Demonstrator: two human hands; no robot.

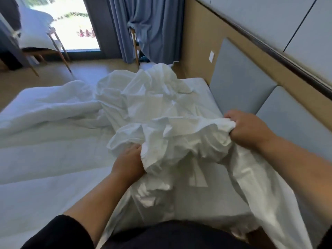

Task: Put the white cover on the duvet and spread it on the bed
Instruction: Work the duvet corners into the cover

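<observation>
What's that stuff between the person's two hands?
Bunched white cover, gripped by the left hand and right hand, in the head view.

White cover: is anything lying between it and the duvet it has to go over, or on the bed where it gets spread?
Nothing visible does. Both the left hand and right hand grip the bunched white cover, which lies directly against the duvet on the bed; only bedding shows on it.

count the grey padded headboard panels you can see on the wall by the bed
2. One headboard panel stands at the bed's far corner, beside the wall switch. The second panel adjoins it nearer the camera, behind the right hand. More may lie outside the frame.
</observation>
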